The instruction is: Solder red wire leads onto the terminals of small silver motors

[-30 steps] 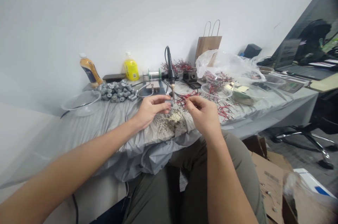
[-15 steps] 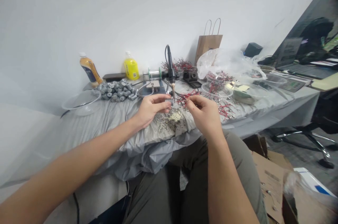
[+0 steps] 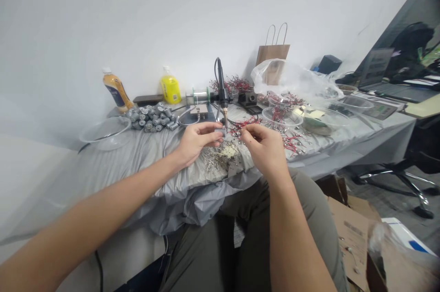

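My left hand (image 3: 197, 141) pinches a small grey metal piece (image 3: 220, 132) between thumb and fingers; it resembles the motor-like cylinders piled nearby. Just beyond it, a soldering iron (image 3: 224, 104) is held in a stand with its tip pointing down, close to that piece. My right hand (image 3: 266, 145) is closed in a pinch to the right of the tip; whatever lies between its fingertips is too small to make out. Below both hands, a heap of solder bits and clippings (image 3: 223, 157) covers part of the grey table sheet. Red wire leads (image 3: 245, 123) lie behind the right fingers.
Grey cylinders (image 3: 151, 118) are piled at left beside a clear plastic bowl (image 3: 105, 134). A solder spool (image 3: 200, 96), a yellow bottle (image 3: 170, 89) and an orange bottle (image 3: 117, 90) stand behind. Plastic tubs (image 3: 283, 117), a plastic bag (image 3: 299, 79) and a paper bag (image 3: 273, 56) occupy the right.
My right hand has shifted very slightly left, toward the iron's tip. My left hand keeps its hold on the grey piece, nearly still.
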A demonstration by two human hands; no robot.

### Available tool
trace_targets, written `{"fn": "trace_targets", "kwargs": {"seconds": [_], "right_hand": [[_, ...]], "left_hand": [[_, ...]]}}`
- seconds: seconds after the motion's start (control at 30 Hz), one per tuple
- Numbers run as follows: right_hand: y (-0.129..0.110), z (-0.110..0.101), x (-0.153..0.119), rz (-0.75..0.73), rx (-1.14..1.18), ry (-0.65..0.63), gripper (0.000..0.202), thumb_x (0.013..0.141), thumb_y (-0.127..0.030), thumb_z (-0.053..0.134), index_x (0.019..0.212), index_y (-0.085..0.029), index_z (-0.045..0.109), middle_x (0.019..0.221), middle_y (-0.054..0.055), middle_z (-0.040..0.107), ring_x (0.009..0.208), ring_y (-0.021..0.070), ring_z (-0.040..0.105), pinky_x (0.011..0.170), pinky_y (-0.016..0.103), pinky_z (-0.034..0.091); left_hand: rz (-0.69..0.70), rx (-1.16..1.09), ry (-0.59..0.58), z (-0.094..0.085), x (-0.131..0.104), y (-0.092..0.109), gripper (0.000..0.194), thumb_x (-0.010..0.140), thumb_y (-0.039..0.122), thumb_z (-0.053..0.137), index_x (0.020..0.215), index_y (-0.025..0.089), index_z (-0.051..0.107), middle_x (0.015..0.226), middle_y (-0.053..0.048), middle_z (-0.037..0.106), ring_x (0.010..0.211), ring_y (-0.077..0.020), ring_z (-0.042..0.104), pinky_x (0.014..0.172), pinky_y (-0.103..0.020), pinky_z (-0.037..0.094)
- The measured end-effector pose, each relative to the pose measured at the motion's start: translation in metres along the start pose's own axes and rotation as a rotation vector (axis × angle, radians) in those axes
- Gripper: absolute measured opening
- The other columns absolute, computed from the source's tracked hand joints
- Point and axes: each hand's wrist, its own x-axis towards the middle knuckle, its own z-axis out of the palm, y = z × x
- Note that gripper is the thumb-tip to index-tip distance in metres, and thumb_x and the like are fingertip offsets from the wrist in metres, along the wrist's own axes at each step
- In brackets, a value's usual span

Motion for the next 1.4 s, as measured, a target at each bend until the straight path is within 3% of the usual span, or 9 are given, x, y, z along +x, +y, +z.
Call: {"fn": "trace_targets", "kwargs": {"seconds": [1.4], "right_hand": [[-0.0004,0.0006,0.0002,-0.023,-0.001,0.021,0.028,0.091,-0.041,0.063,0.077,-0.018,0.072,0.064,-0.001,0.057,0.063,0.0141,0.046,0.065,0.030,0.036]], "left_hand": [[0.001,0.008,0.015,0.0005,0.0025,0.0002,0.019,0.100,0.016,0.083,0.116,0.012,0.075,0.097,-0.003,0.076,0.084,-0.0168,0.075,0.077,-0.031,0.067]]}}
